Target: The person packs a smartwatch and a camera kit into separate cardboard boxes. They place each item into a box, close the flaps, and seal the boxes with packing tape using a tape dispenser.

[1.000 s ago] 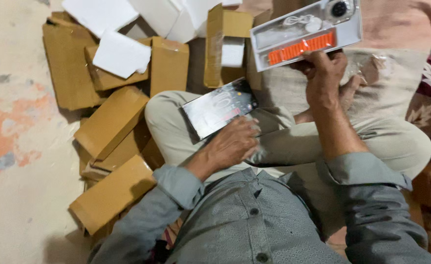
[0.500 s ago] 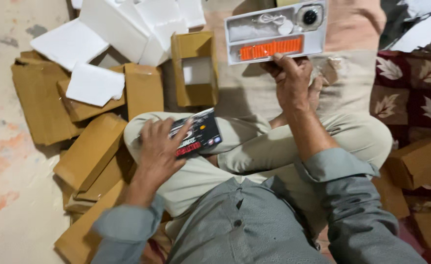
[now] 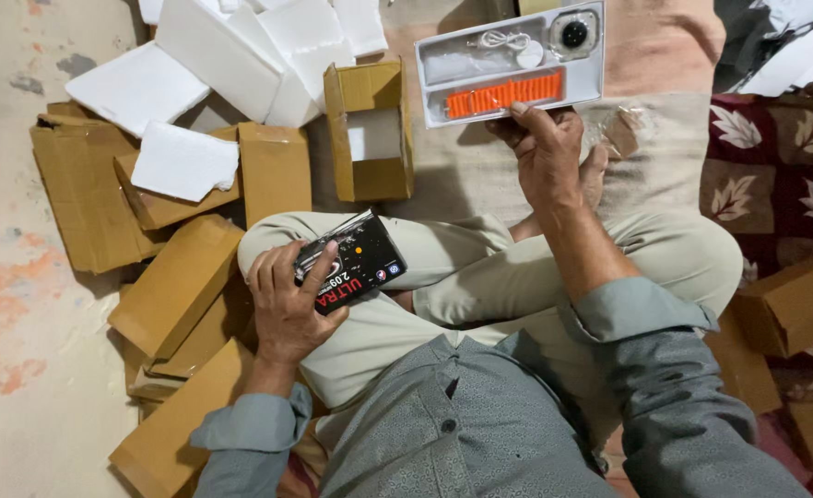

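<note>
My left hand (image 3: 287, 309) is wrapped around a small black box (image 3: 351, 263), which rests on my left knee. My right hand (image 3: 545, 152) grips the lower edge of a white tray (image 3: 512, 65) held out ahead of me; an orange strap (image 3: 503, 95) lies in the tray just above my fingertips. Beyond the left hand an open cardboard carton (image 3: 370, 129) stands on the floor, with white foam blocks (image 3: 222, 55) farther out and flat brown cartons (image 3: 181, 286) just beside that wrist.

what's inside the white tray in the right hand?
In the white tray, held by the right hand: an orange strap, a white coiled cable, a dark round watch body. Anything beneath them is hidden.
</note>
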